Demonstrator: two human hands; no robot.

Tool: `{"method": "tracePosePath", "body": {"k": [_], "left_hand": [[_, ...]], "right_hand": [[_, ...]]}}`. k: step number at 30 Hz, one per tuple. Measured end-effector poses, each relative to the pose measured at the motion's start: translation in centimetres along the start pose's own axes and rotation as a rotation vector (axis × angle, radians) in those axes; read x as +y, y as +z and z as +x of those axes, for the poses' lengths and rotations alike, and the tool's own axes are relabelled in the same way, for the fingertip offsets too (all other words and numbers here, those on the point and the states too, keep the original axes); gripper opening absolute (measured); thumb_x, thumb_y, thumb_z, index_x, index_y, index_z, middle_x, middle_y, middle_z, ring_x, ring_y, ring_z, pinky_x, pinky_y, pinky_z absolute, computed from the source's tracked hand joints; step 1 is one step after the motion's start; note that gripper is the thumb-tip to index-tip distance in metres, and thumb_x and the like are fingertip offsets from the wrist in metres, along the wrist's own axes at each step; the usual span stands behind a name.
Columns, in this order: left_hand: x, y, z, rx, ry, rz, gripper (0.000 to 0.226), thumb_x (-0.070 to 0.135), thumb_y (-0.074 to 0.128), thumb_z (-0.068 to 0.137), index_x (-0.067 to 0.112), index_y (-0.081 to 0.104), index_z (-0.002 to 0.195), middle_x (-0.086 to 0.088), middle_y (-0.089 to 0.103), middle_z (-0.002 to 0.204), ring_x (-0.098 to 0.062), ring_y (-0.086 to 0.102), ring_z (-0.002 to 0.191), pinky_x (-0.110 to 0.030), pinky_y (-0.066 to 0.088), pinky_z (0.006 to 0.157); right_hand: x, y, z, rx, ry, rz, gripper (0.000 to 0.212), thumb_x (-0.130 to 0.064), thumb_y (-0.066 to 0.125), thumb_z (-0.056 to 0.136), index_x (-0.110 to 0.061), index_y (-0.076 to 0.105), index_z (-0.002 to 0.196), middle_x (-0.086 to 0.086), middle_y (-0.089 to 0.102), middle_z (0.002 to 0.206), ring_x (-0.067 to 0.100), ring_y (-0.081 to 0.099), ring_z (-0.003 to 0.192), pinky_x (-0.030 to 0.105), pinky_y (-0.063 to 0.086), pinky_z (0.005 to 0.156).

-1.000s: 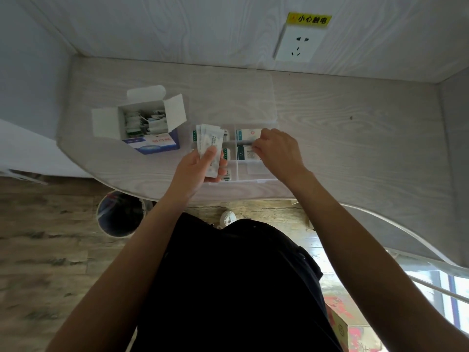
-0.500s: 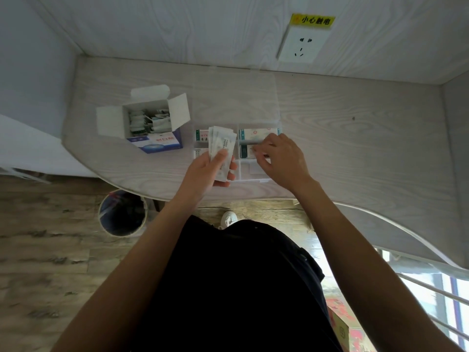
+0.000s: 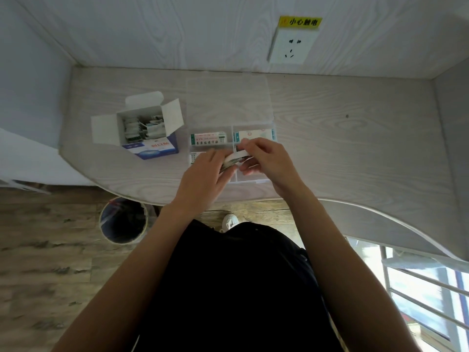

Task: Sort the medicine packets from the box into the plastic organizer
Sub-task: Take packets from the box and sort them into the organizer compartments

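- Nearest, we see a bin point(image 3: 123, 219) on the floor below the desk point(image 3: 355, 138) edge.
- Our left hand point(image 3: 203, 174) is curled round a stack of packets point(image 3: 228, 162), held over the near part of the organizer point(image 3: 250, 181).
- Our right hand point(image 3: 266, 158) pinches the top packet point(image 3: 239, 154) of that stack between thumb and fingertips, the 2 hands touching over the organizer.
- The organizer is clear plastic with compartments; its 2 far ones each hold 1 printed pack point(image 3: 208, 138), and a third pack shows at the left beside our left hand. We cannot tell what lies under the hands.
- Its clear lid point(image 3: 228, 102) lies open beyond it.
- Left of the organizer, apart from it, stands the box point(image 3: 149, 128), flaps open, with more packets inside.
- Farthest, a socket point(image 3: 290, 48) on the wall.
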State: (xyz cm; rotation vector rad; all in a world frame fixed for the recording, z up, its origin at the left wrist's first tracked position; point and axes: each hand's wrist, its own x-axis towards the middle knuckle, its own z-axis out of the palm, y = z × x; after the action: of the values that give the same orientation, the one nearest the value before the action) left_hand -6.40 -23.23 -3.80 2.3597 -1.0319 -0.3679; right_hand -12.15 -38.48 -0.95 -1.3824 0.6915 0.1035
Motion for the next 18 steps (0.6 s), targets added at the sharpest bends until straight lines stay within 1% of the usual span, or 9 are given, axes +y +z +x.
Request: {"method": "tracePosePath", "body": {"k": [3, 5, 7, 9, 11, 13, 14, 16, 18], "left_hand": [[0.4, -0.5, 0.0, -0.002, -0.006, -0.194, 0.036, 0.038, 0.039, 0.098, 0.013, 0.052, 0.120, 0.003, 0.056, 0.099, -0.013, 0.053, 0.086, -0.027, 0.042, 0.070], [0.4, -0.5, -0.1, -0.016, -0.010, -0.241, 0.037, 0.039, 0.036, 0.098, 0.015, 0.051, 0.123, 0.008, 0.054, 0.100, -0.010, 0.051, 0.087, -0.024, 0.039, 0.071], [0.1, -0.3, 0.0, -0.013, 0.017, -0.187, 0.045, 0.045, 0.031, 0.098, 0.016, 0.050, 0.126, 0.002, 0.055, 0.104, -0.014, 0.050, 0.093, -0.025, 0.037, 0.075], [-0.3, 0.0, 0.0, -0.018, 0.027, -0.127, 0.053, 0.047, 0.026, 0.094, 0.015, 0.050, 0.128, -0.005, 0.055, 0.109, -0.020, 0.049, 0.098, -0.028, 0.039, 0.082], [-0.2, -0.1, 0.2, -0.045, -0.019, -0.205, 0.056, 0.050, 0.026, 0.091, 0.018, 0.049, 0.131, -0.004, 0.053, 0.112, -0.019, 0.046, 0.102, -0.029, 0.037, 0.088], [0.1, -0.3, 0.3, -0.075, -0.062, -0.362, 0.048, 0.048, 0.030, 0.094, 0.027, 0.046, 0.133, 0.002, 0.054, 0.113, -0.011, 0.045, 0.104, -0.025, 0.036, 0.090], [0.4, -0.5, 0.4, -0.076, -0.075, -0.427, 0.039, 0.044, 0.033, 0.096, 0.031, 0.046, 0.131, 0.007, 0.056, 0.111, -0.004, 0.047, 0.102, -0.020, 0.037, 0.089], [0.9, -0.7, 0.5, -0.038, -0.146, -0.547, 0.024, 0.032, 0.035, 0.100, 0.032, 0.053, 0.116, 0.014, 0.060, 0.097, 0.009, 0.052, 0.084, -0.013, 0.041, 0.074], [1.1, -0.8, 0.6, -0.006, -0.278, -0.669, 0.023, 0.028, 0.035, 0.101, 0.023, 0.057, 0.095, 0.001, 0.063, 0.080, 0.001, 0.059, 0.066, -0.019, 0.046, 0.057]], "right_hand": [[0.3, -0.5, -0.1, -0.004, -0.010, 0.138, 0.033, -0.024, 0.055, 0.093, 0.006, 0.063, 0.101, 0.013, 0.067, 0.078, 0.016, 0.065, 0.062, 0.022, 0.054, 0.060], [0.3, -0.6, -0.3, -0.017, -0.012, 0.190, 0.027, -0.020, 0.055, 0.093, 0.005, 0.064, 0.099, 0.014, 0.067, 0.080, 0.016, 0.065, 0.064, 0.022, 0.054, 0.061], [0.3, -0.8, -0.3, -0.033, -0.010, 0.223, 0.014, -0.011, 0.054, 0.092, -0.002, 0.066, 0.093, 0.011, 0.067, 0.076, 0.015, 0.066, 0.064, 0.021, 0.054, 0.061], [0.3, -1.0, -0.3, -0.039, -0.005, 0.212, 0.014, -0.003, 0.052, 0.092, -0.006, 0.065, 0.090, 0.006, 0.068, 0.072, 0.015, 0.066, 0.063, 0.022, 0.054, 0.062], [0.3, -1.3, -0.3, -0.052, -0.011, 0.206, 0.016, 0.002, 0.051, 0.091, -0.007, 0.064, 0.090, 0.002, 0.068, 0.072, 0.015, 0.066, 0.064, 0.022, 0.054, 0.062], [0.3, -1.6, -0.3, -0.063, -0.021, 0.218, 0.015, 0.002, 0.050, 0.091, -0.006, 0.063, 0.092, 0.003, 0.068, 0.073, 0.015, 0.067, 0.064, 0.021, 0.054, 0.061], [0.2, -1.6, -0.3, -0.064, -0.024, 0.228, 0.014, 0.001, 0.050, 0.092, -0.005, 0.063, 0.094, 0.004, 0.068, 0.074, 0.015, 0.067, 0.064, 0.021, 0.053, 0.061], [0.0, -1.7, -0.2, -0.059, -0.027, 0.255, 0.013, -0.002, 0.050, 0.093, -0.005, 0.062, 0.097, 0.007, 0.066, 0.078, 0.015, 0.067, 0.065, 0.021, 0.054, 0.061], [-0.1, -1.6, -0.1, -0.060, -0.021, 0.276, 0.012, -0.004, 0.051, 0.093, -0.005, 0.063, 0.095, 0.008, 0.067, 0.079, 0.015, 0.067, 0.065, 0.021, 0.054, 0.061]]}}
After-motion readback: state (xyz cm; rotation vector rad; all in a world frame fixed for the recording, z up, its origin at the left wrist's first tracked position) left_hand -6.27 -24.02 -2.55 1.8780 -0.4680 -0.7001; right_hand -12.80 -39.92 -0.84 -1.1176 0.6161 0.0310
